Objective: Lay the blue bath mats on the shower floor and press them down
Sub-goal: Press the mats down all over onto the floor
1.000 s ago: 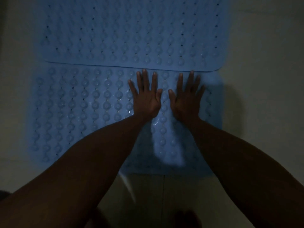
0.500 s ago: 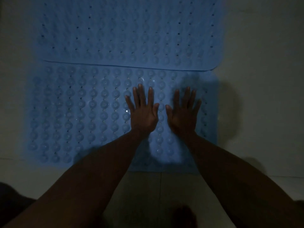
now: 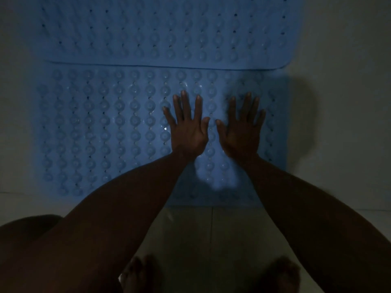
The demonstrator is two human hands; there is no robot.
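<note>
Two blue bath mats with rows of round bumps and small holes lie flat on the pale shower floor. The far mat (image 3: 165, 32) overlaps the far edge of the near mat (image 3: 101, 132). My left hand (image 3: 187, 127) lies flat on the near mat, right of its middle, fingers straight and spread. My right hand (image 3: 241, 127) lies flat beside it, thumbs almost touching, close to the mat's right edge. Neither hand holds anything. My forearms hide part of the near mat's front edge.
Pale floor tiles (image 3: 211, 233) run along the near side of the mats, with a grout line between them. My two bare feet (image 3: 141, 273) (image 3: 279, 273) stand on the tiles at the bottom. Bare floor (image 3: 338, 102) lies right of the mats. The scene is dim.
Both flat hands have slid back toward me along the near mat, away from the overlapping edge of the far mat. My feet have come into view at the bottom.
</note>
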